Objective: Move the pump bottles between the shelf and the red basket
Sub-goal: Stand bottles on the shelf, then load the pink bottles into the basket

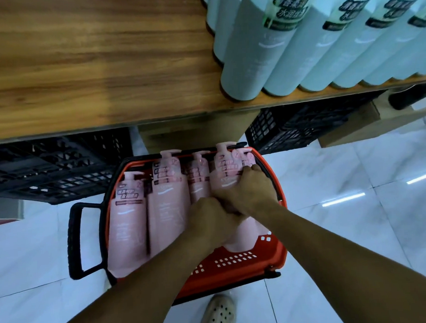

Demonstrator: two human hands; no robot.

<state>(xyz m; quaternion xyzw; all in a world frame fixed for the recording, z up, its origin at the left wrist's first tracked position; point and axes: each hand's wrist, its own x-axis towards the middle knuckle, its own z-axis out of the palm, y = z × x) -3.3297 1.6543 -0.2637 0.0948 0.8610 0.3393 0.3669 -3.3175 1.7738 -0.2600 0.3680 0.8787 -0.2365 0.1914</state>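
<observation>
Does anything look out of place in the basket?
Nothing spilled or damaged. Pink bottles lie flat in the red basket; the leftmost bottle sits out of line. Left hand and right hand hold the rightmost bottle.

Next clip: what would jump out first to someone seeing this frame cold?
A red basket on the floor, packed with pink pump bottles lying side by side; the left hand and right hand grip the rightmost bottle. Above, pale green bottles crowd the right end of the wooden shelf.
</observation>
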